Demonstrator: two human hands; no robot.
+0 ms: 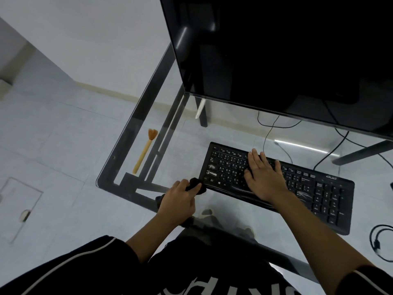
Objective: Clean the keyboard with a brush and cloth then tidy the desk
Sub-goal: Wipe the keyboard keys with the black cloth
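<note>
Nearest are the person's black sleeves with a white stripe, both forearms reaching forward over the glass desk (127, 137). The left hand (178, 199) is curled round a dark cloth (195, 185), gripping it between thumb and fingers. The cloth touches the near left corner of the keyboard (319, 192). The right hand (263, 175) lies flat on the keys, palm down and fingers straight and slightly spread, covering the middle-left part of the board.

The keyboard is black and sits on the glass at a slant, its left end farther away than its right end. Pale smears show on a few keys at its left side and on the near edge right of the right hand.

At the right edge lies a coiled black cable (376, 244); whether it rests on the glass or on the floor below I cannot tell.

Left of the keyboard and well apart from it, a tan brush (144, 152) lies on the glass near the desk's left rim, bristles pointing far.

Farthest, a black monitor (287, 50) stands over the far right of the desk, thin cables trailing beneath it.
</note>
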